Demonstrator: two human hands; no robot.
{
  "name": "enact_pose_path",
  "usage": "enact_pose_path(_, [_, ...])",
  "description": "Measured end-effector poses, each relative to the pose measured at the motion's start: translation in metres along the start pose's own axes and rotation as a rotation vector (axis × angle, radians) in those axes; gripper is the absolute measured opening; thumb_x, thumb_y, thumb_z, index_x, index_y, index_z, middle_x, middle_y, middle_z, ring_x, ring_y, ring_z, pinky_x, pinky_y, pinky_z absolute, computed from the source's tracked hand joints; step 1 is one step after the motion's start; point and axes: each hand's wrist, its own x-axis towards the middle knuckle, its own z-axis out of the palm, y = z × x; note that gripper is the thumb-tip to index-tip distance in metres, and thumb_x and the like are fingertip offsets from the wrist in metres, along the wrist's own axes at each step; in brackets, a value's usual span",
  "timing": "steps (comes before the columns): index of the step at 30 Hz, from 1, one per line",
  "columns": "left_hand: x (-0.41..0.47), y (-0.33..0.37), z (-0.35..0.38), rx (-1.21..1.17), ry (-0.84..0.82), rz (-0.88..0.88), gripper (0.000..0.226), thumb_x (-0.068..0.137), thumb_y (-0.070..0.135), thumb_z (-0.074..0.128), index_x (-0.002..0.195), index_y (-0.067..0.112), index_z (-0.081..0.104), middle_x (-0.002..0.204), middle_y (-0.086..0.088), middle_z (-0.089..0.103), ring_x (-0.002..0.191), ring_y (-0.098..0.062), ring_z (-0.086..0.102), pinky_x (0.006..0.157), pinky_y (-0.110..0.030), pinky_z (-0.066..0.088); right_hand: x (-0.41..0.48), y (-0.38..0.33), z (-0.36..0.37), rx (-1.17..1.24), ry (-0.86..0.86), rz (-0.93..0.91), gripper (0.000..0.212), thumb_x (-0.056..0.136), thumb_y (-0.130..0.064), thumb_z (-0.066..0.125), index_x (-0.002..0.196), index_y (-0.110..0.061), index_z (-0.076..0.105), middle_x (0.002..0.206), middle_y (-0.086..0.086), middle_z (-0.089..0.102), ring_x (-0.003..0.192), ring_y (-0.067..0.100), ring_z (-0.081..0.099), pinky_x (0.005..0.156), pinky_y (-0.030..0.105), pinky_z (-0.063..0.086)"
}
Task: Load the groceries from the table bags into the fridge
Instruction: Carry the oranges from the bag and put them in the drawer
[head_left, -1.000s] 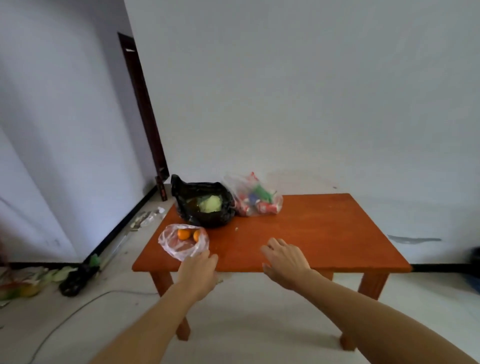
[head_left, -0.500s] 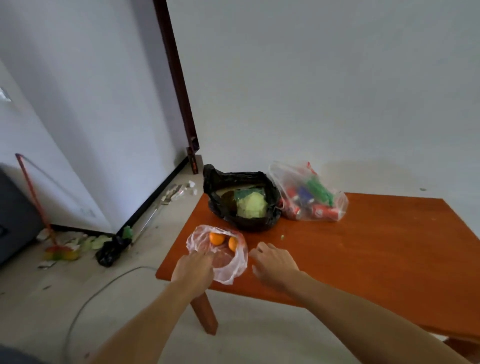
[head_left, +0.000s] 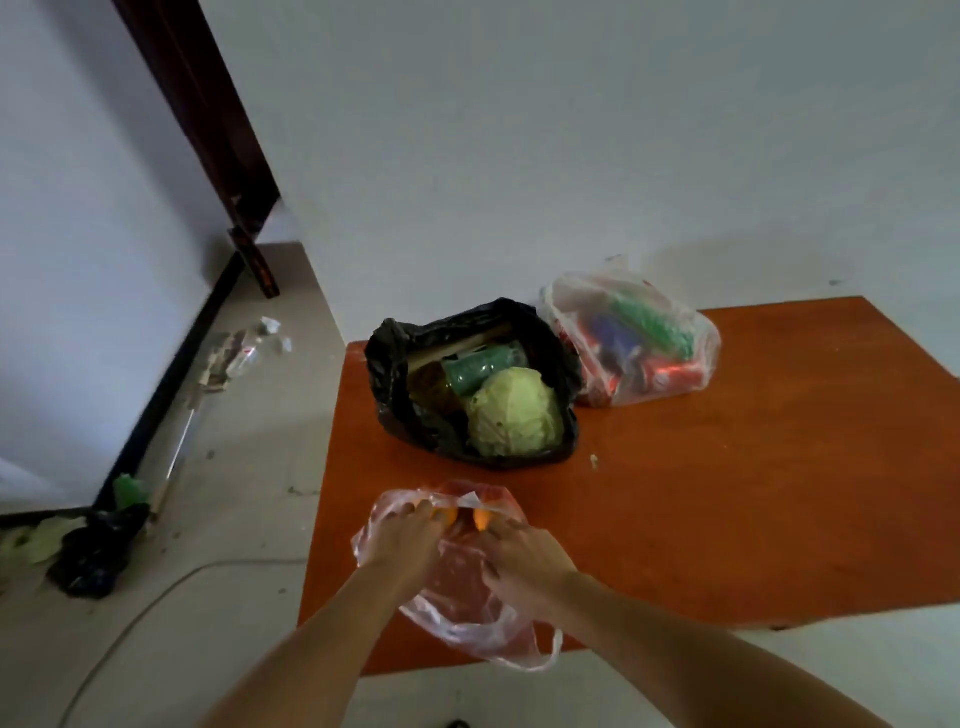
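I'm at the first unloading step, both hands down at the small clear bag (head_left: 467, 618) that lies on the near edge of the orange table (head_left: 753, 509) and partly hangs off it. My left hand (head_left: 402, 543) and right hand (head_left: 524, 558) sit side by side at its mouth, and the two oranges (head_left: 450, 515) show just past the fingertips, one at each hand. The fingers of both hands are bent down onto the fruit and film, but the crumpled plastic hides whether either has closed round an orange or only rests on it, so I cannot tell.

Beyond my hands stands the black bag (head_left: 395, 379) with a cabbage (head_left: 514, 413) inside. Just right of that is a clear bag of cans (head_left: 641, 343). No fridge is in sight.

Next I'd want a firm hold on both oranges, clear of the thin film, or else on the bag's mouth so nothing rolls off the edge below my wrists.
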Motion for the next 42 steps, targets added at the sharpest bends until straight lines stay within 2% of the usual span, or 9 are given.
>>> enact_pose_path(6, [0.046, -0.02, 0.027, 0.041, -0.048, 0.105, 0.053, 0.091, 0.021, 0.051, 0.14, 0.019, 0.031, 0.15, -0.01, 0.026, 0.134, -0.035, 0.03, 0.104, -0.042, 0.037, 0.028, 0.014, 0.026, -0.02, 0.012, 0.189, 0.068, 0.092, -0.025, 0.052, 0.148, -0.006, 0.018, 0.149, 0.02, 0.029, 0.138, 0.036, 0.029, 0.113, 0.042, 0.029])
enact_pose_path(11, [0.075, -0.033, 0.033, 0.086, -0.046, 0.134, 0.068, 0.087, 0.031, 0.062, 0.144, 0.018, 0.027, 0.148, -0.012, 0.027, 0.136, -0.037, 0.026, 0.112, -0.045, 0.029, 0.054, 0.038, 0.041, 0.008, 0.018, 0.21, 0.077, 0.087, -0.041, 0.059, 0.148, -0.014, 0.021, 0.147, 0.018, 0.034, 0.132, 0.037, 0.039, 0.106, 0.045, 0.039])
enact_pose_path(18, [0.09, -0.047, 0.043, 0.061, -0.036, 0.096, 0.087, 0.073, 0.04, 0.078, 0.142, 0.019, 0.028, 0.148, -0.011, 0.029, 0.136, -0.031, 0.032, 0.106, -0.04, 0.037, 0.071, 0.065, 0.06, 0.055, 0.013, 0.175, 0.078, 0.083, -0.056, 0.059, 0.145, -0.022, 0.026, 0.144, 0.011, 0.038, 0.123, 0.034, 0.045, 0.096, 0.045, 0.044])
enact_pose_path(22, [0.087, -0.041, 0.051, 0.121, -0.057, 0.151, 0.11, 0.054, 0.044, 0.088, 0.141, 0.006, 0.033, 0.139, -0.017, 0.043, 0.126, -0.035, 0.045, 0.103, -0.041, 0.042, 0.074, 0.071, 0.066, 0.032, 0.031, 0.145, 0.079, 0.08, -0.06, 0.058, 0.141, -0.022, 0.026, 0.142, 0.008, 0.04, 0.126, 0.033, 0.042, 0.095, 0.044, 0.045])
enact_pose_path(26, [0.086, -0.042, 0.058, 0.206, -0.017, 0.257, 0.091, 0.026, 0.032, 0.092, 0.107, 0.007, 0.059, 0.102, -0.015, 0.062, 0.086, -0.033, 0.062, 0.071, -0.041, 0.057, 0.076, 0.072, 0.062, 0.065, 0.019, 0.164, 0.084, 0.077, -0.057, 0.064, 0.142, -0.02, 0.027, 0.143, 0.007, 0.041, 0.128, 0.031, 0.042, 0.096, 0.043, 0.045])
enact_pose_path(32, [0.075, -0.042, 0.054, 0.2, -0.026, 0.415, 0.078, 0.052, 0.032, 0.087, 0.121, 0.019, 0.053, 0.12, -0.01, 0.058, 0.108, -0.032, 0.057, 0.087, -0.043, 0.053, 0.048, 0.067, 0.035, 0.124, 0.165, 0.257, 0.081, 0.072, -0.067, 0.061, 0.134, -0.02, 0.041, 0.122, 0.0, 0.058, 0.108, 0.022, 0.056, 0.076, 0.034, 0.052])
enact_pose_path(35, [0.064, -0.04, 0.031, 0.175, 0.073, 0.453, 0.083, 0.044, 0.041, 0.09, 0.117, 0.022, 0.054, 0.114, -0.008, 0.061, 0.1, -0.029, 0.062, 0.078, -0.039, 0.056, 0.026, 0.055, 0.02, 0.074, 0.225, 0.278, 0.08, 0.072, -0.072, 0.056, 0.131, -0.019, 0.044, 0.118, -0.001, 0.059, 0.104, 0.019, 0.054, 0.072, 0.032, 0.05])
enact_pose_path(38, [0.048, -0.044, 0.01, 0.157, 0.137, 0.525, 0.082, 0.052, 0.045, 0.086, 0.12, 0.021, 0.047, 0.115, -0.006, 0.057, 0.103, -0.028, 0.059, 0.081, -0.037, 0.054, 0.004, 0.032, 0.005, 0.091, 0.313, 0.352, 0.081, 0.072, -0.072, 0.059, 0.133, -0.021, 0.042, 0.115, -0.003, 0.059, 0.104, 0.018, 0.052, 0.072, 0.032, 0.049])
enact_pose_path(42, [0.025, -0.046, -0.014, 0.18, 0.171, 0.56, 0.079, 0.046, 0.037, 0.089, 0.116, 0.019, 0.056, 0.105, -0.006, 0.06, 0.092, -0.026, 0.062, 0.072, -0.033, 0.052, -0.02, 0.001, -0.014, 0.154, 0.428, 0.5, 0.084, 0.073, -0.068, 0.062, 0.141, -0.027, 0.036, 0.12, -0.004, 0.059, 0.109, 0.021, 0.049, 0.075, 0.037, 0.05])
